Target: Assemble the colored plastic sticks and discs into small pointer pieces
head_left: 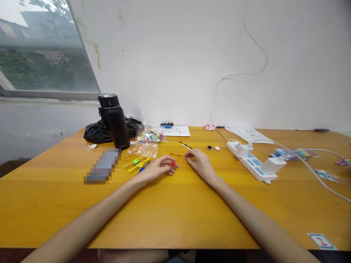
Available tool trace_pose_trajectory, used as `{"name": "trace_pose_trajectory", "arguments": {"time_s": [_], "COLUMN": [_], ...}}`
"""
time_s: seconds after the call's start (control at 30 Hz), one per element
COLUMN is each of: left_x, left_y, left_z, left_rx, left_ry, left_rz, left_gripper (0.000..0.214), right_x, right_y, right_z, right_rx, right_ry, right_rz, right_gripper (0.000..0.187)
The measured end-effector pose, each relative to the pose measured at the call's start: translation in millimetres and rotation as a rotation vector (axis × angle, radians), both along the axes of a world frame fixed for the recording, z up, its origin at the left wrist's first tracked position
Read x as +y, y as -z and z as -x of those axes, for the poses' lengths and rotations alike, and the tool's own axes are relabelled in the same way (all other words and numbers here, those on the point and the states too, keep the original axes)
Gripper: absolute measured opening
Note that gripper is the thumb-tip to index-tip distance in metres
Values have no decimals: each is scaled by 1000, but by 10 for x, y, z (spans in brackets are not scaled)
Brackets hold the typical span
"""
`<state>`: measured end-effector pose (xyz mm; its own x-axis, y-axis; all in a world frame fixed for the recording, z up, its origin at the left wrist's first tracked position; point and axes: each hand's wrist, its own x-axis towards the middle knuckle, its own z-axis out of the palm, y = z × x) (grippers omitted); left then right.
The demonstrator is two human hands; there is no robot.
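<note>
Between the fingers of my left hand is a small round red plastic piece, held just above the table. My right hand pinches one end of a thin red stick, which points left. Just beyond it lies a thin black stick. Left of my left hand lie green, yellow and blue sticks with round pieces at their middles. A black round piece and a white round piece rest to the right of the black stick.
A black bottle stands at the left before a black plastic bag. Clear bags of colourful parts lie near it. A white power strip with chargers and cables occupies the right. Paper sheets lie by the wall.
</note>
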<state>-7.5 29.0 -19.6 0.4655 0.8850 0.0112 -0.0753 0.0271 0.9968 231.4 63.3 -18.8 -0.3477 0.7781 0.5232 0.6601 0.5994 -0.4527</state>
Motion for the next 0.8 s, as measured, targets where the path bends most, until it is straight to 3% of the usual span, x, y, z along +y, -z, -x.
{"name": "trace_pose_trajectory", "arguments": {"time_s": [0.1, 0.27, 0.53, 0.8], "left_x": [6, 20, 29, 34], "left_y": [-5, -1, 3, 28], "left_z": [5, 10, -15, -16], "left_rx": [-27, -72, -107, -80], "left_ry": [-32, -117, -157, -183], "left_rz": [31, 72, 60, 18], "left_gripper": [37, 38, 42, 44], "right_x": [-17, -64, -110, -114], "right_y": [-38, -89, -31, -16], "right_z": [33, 125, 178, 180], "right_rx": [193, 383, 323, 323], "right_ry": [-87, -154, -228, -300], "right_rz": [56, 308, 483, 533], "right_gripper": [15, 24, 30, 32]}}
